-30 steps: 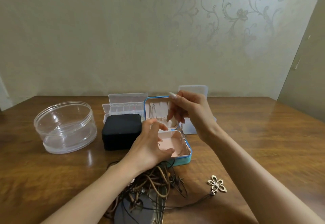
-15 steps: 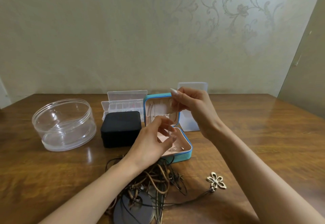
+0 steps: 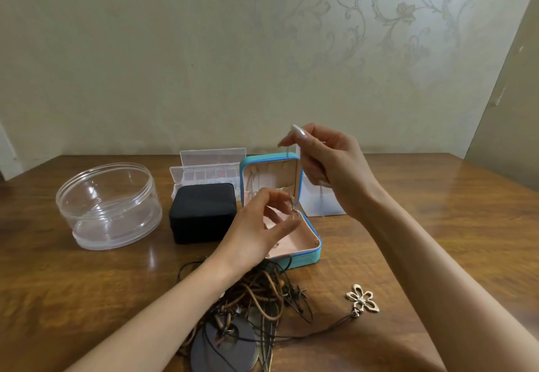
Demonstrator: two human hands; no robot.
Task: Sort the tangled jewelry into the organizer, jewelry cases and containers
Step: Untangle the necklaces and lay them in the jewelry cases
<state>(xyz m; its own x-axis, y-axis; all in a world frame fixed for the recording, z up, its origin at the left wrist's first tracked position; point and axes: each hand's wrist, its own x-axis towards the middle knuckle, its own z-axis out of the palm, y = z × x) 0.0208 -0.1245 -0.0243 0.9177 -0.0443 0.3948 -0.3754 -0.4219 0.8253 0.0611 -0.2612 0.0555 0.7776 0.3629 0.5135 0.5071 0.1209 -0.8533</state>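
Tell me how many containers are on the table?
5: round clear plastic tub at left, black square case beside it, clear compartment organizer behind that, open blue case centre, frosted plastic box behind the right hand.

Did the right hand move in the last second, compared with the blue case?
Yes. The right hand, pinching a thin chain, has risen: its fingertips were level with the blue case lid's top edge and now sit above it.

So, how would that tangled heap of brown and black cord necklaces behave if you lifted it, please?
Probably floppy: the tangled heap of brown and black cord necklaces lies in loose loops. It would likely rise as one clump, since the cords cross one another. The metal flower pendant, on a black cord running into the heap, may drag along.
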